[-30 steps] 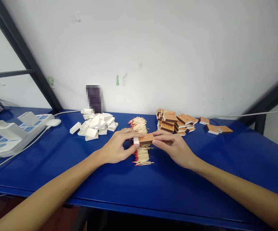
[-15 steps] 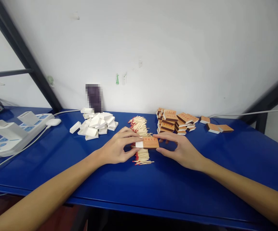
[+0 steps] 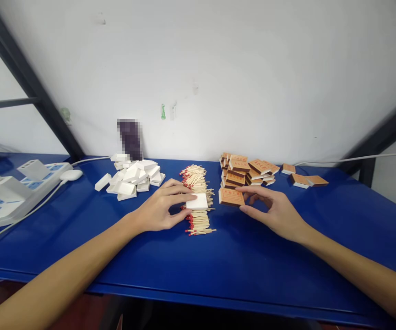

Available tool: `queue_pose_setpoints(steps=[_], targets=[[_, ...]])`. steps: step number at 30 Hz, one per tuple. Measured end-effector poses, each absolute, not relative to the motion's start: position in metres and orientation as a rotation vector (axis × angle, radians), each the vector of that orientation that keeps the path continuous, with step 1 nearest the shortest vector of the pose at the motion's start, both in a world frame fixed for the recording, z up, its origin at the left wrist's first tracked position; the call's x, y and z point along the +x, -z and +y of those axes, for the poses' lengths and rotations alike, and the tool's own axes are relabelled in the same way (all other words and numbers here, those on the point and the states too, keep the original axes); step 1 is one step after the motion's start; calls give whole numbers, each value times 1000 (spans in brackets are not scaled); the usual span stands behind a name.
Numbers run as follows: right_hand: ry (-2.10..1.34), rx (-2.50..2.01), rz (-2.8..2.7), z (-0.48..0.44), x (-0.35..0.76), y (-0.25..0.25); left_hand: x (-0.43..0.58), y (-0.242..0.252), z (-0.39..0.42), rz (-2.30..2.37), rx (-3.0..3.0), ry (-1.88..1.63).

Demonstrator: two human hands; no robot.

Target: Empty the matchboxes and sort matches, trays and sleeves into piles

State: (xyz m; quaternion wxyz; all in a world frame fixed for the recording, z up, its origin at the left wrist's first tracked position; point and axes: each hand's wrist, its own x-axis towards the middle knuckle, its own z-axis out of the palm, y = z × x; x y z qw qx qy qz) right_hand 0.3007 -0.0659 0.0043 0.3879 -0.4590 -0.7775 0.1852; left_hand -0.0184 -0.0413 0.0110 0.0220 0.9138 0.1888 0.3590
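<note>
Two box parts are in the hands, apart from each other: the left hand point(image 3: 160, 208) pinches a white tray point(image 3: 197, 201) between thumb and fingers, and the right hand point(image 3: 276, 213) grips an orange sleeve point(image 3: 231, 197) by its right end. The tray turns a flat white face up, so any contents are hidden; the sleeve has red print on top and a dark brown side. Both are at the middle of the blue table point(image 3: 198, 270), the tray over a band of matches point(image 3: 199, 222) with red heads to the left, covering part of it. Far left of the matches is a heap of white trays point(image 3: 132, 176), a few showing hollow insides; far right, a stack of orange boxes point(image 3: 239, 165), their insides unclear. A power strip point(image 3: 51, 176) with cables takes up the left side.
</note>
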Motion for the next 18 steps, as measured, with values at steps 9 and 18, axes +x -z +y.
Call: queue_pose_setpoints(steps=[9, 18], targets=[[-520, -1017, -1714, -65, 317, -17, -14, -13, -44, 641, 2761, -1168], [-629, -981, -1116, -31, 346, -43, -16, -17, -44, 767, 2594, -1270]])
